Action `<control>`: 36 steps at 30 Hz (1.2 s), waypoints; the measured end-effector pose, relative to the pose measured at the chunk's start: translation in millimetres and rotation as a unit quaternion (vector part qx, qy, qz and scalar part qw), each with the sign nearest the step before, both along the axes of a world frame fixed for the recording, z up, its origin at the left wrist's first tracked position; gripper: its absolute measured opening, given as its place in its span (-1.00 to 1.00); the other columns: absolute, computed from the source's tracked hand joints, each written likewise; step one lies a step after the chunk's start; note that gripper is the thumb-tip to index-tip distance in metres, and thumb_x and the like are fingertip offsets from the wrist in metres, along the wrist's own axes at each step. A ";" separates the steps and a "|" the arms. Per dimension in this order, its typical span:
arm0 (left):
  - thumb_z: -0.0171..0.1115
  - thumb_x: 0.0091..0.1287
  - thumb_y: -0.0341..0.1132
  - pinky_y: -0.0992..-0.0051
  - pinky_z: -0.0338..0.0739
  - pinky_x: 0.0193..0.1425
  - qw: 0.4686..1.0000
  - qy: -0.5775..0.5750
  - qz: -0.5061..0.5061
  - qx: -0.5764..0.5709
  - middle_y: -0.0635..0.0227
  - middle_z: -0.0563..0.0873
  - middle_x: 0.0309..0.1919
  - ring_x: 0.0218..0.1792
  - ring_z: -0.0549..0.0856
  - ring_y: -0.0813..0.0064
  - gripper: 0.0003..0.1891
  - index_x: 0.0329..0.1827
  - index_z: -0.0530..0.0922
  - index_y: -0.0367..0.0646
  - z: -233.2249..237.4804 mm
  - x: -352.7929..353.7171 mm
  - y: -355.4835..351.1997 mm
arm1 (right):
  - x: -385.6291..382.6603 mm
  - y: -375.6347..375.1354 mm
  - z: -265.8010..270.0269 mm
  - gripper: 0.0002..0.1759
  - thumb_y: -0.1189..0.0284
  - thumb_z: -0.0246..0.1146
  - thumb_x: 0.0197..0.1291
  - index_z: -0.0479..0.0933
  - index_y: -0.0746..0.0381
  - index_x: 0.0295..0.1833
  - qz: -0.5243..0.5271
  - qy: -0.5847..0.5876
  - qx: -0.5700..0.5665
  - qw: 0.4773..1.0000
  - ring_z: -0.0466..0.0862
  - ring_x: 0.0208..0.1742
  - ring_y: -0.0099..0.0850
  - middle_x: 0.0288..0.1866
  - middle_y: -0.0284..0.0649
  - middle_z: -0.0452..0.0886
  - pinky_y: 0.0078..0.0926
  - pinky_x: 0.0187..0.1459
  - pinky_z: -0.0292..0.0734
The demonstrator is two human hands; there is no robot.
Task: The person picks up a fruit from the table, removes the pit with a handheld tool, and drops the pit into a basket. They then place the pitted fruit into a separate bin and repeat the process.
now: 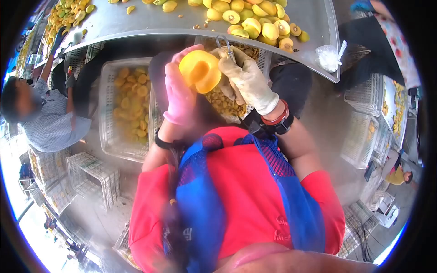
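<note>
In a pink glove, my left hand (178, 93) grips a yellow peach half (199, 70), its cut face with a hollow in the middle turned up. My right hand (249, 78), in a pale work glove, is closed round a pitting tool with a looped metal end (223, 42). The loop points towards the table, just right of the peach half. Both hands are close together over a crate of small brownish-yellow pieces (226, 101), partly hidden beneath them.
Ahead is a metal table (150, 20) with a raised rim, bearing a pile of peach halves (250, 20) and a tied plastic bag (328, 58). A white crate (105, 113) of peach halves stands left. A co-worker (50, 113) sits further left; stacked crates (359, 136) stand right.
</note>
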State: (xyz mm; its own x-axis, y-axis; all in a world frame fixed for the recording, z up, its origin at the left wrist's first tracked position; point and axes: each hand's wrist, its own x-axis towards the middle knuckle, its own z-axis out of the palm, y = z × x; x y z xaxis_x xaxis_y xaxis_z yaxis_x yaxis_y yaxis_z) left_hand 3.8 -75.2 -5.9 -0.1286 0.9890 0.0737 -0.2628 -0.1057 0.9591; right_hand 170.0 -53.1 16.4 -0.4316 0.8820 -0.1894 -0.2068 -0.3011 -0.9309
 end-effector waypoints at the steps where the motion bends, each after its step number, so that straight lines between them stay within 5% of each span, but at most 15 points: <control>1: -0.18 0.49 0.35 0.44 0.54 0.22 0.998 -0.060 -0.013 -0.016 0.21 0.65 0.08 0.08 0.65 0.45 -0.20 0.29 0.47 -0.31 0.3 4.5 -1.0 | 0.7 -0.9 -3.4 -0.60 0.12 0.16 0.48 0.48 0.24 0.10 -0.006 0.007 0.009 1.000 0.46 -0.69 -0.70 -0.39 -0.37 0.57 -0.74 -0.74 0.25; 4: -0.23 0.42 0.47 0.36 0.53 0.27 0.995 -0.083 0.010 -0.062 0.11 0.65 0.14 0.14 0.66 0.30 -0.13 0.20 0.51 -0.27 3.4 17.0 -1.4 | 6.9 -2.0 -8.3 -0.58 0.09 0.17 0.47 0.48 0.25 0.10 -0.026 0.016 0.035 0.999 0.50 -0.67 -0.71 -0.38 -0.37 0.57 -0.75 -0.73 0.28; 10: -0.13 0.42 0.43 0.30 0.50 0.33 0.987 -0.150 0.007 -0.053 0.04 0.66 0.13 0.17 0.64 0.23 -0.17 0.29 0.43 -0.23 6.4 21.3 0.0 | 29.1 -18.0 8.4 -0.78 0.39 0.26 0.36 0.49 0.25 0.02 -0.055 -0.075 0.065 0.994 0.55 -0.55 -0.59 -0.37 -0.32 0.60 -0.57 -0.50 0.44; 13: -0.08 0.42 0.40 0.29 0.48 0.34 0.991 -0.131 0.014 -0.022 0.06 0.63 0.16 0.18 0.63 0.25 -0.18 0.36 0.37 -0.21 12.6 24.9 0.6 | 30.6 -23.4 6.0 -0.78 0.51 0.28 0.26 0.47 0.28 -0.01 -0.017 -0.185 0.208 0.960 0.57 -0.48 -0.44 -0.40 -0.25 0.58 -0.41 -0.39 0.48; 14: -0.07 0.43 0.40 0.28 0.48 0.34 0.992 -0.124 0.012 -0.014 0.07 0.63 0.17 0.19 0.63 0.25 -0.18 0.38 0.35 -0.21 16.2 26.8 1.4 | 30.3 -26.0 10.8 -0.75 0.49 0.31 0.22 0.46 0.30 -0.03 -0.034 -0.239 0.275 0.931 0.63 -0.43 -0.26 -0.43 -0.13 0.57 -0.30 -0.32 0.52; 18: -0.06 0.44 0.38 0.30 0.48 0.33 0.997 -0.074 0.008 0.014 0.10 0.61 0.20 0.19 0.62 0.30 -0.19 0.39 0.36 -0.20 19.5 33.1 -0.2 | 26.6 -24.2 6.2 -0.74 0.51 0.31 0.17 0.44 0.30 -0.07 -0.045 -0.286 0.318 0.903 0.67 -0.37 -0.01 -0.42 0.00 0.61 -0.19 -0.33 0.53; 36: -0.09 0.48 0.31 0.20 0.58 0.23 0.995 -0.020 0.056 0.083 0.05 0.63 0.11 0.08 0.67 0.15 -0.28 0.29 0.41 -0.22 11.3 50.1 4.2 | 19.4 -24.4 -2.8 -0.72 0.51 0.28 0.19 0.33 0.39 -0.13 -0.057 -0.293 0.339 0.892 0.67 -0.35 0.08 -0.43 0.10 0.61 -0.12 -0.38 0.53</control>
State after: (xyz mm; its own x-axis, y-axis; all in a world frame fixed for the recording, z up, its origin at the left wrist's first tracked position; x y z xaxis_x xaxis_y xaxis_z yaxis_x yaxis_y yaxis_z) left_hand 53.9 -71.0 5.4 -0.2439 0.9428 0.2271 -0.2773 -0.2922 0.9153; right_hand 189.4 -77.5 13.6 -0.3335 0.9117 0.2398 0.3827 0.3634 -0.8494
